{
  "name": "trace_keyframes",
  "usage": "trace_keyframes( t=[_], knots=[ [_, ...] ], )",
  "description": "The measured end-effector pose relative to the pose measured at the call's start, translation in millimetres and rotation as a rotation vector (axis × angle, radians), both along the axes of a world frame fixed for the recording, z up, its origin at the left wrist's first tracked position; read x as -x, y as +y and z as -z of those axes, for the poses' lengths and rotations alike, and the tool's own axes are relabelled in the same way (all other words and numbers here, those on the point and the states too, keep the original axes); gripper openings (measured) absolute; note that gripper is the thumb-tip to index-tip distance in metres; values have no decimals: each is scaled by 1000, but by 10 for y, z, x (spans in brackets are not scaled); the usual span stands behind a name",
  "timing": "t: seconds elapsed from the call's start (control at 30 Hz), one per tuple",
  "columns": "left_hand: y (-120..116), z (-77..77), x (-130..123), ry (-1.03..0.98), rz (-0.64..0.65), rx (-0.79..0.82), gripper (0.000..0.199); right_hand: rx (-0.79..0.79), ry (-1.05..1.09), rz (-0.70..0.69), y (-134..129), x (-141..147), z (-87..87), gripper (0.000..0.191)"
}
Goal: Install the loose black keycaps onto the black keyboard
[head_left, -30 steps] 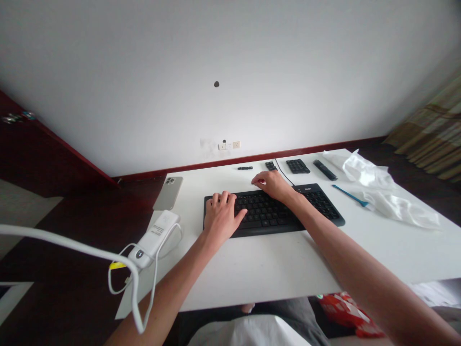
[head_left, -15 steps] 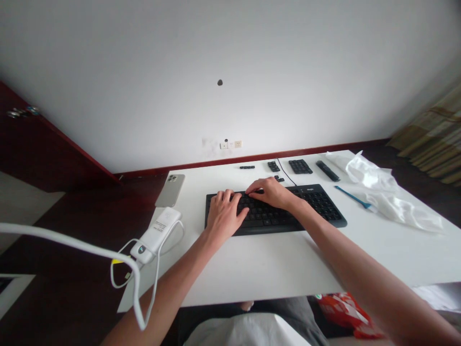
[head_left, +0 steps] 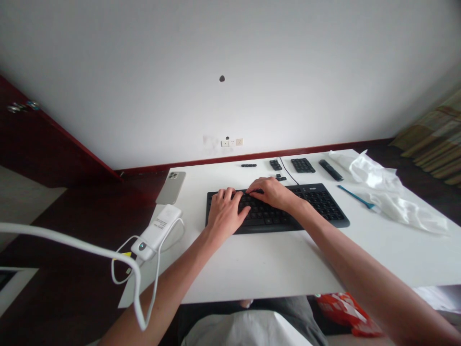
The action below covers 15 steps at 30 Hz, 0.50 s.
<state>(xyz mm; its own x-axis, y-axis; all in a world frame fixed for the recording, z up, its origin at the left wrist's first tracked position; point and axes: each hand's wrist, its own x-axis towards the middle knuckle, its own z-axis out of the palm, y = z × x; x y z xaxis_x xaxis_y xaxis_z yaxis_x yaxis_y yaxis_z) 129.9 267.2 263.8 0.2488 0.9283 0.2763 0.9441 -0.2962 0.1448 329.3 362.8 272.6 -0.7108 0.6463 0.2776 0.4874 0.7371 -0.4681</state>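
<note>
A black keyboard point(head_left: 326, 206) lies on the white table point(head_left: 252, 269) in front of me. My left hand point(head_left: 225, 209) rests over its left part, fingers spread across the keys and holding nothing. At the upper key rows, just right of it, my right hand point(head_left: 270, 193) is bent with thumb and index fingertips close together. Whatever is between those fingertips is too small to make out. Behind the keyboard are small groups of black keycaps: a short row point(head_left: 248, 165), a block point(head_left: 275, 165), a larger block point(head_left: 303, 166) and a few loose ones point(head_left: 280, 178).
A long black object point(head_left: 331, 170), a blue brush point(head_left: 356, 196) and crumpled clear plastic point(head_left: 374, 178) lie on the right. On the left are a phone point(head_left: 171, 187) and a white power bank point(head_left: 162, 225) with a cable point(head_left: 72, 243) crossing the foreground. A wall stands behind the table.
The view has shifted slightly. Both hands keep nearly the same place and pose on the keyboard.
</note>
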Motion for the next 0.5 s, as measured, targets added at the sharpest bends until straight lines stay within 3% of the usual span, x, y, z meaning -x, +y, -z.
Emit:
trace_keyframes(
  t=[0.23,0.5],
  knots=[
    [2,-5,-5,-2,-4,11,37,-78,-138,12,-75,55,-34,23],
    [6,17,-5,-11,-6,11,38,-178,-382,157,-295,175,-157,30]
  ],
)
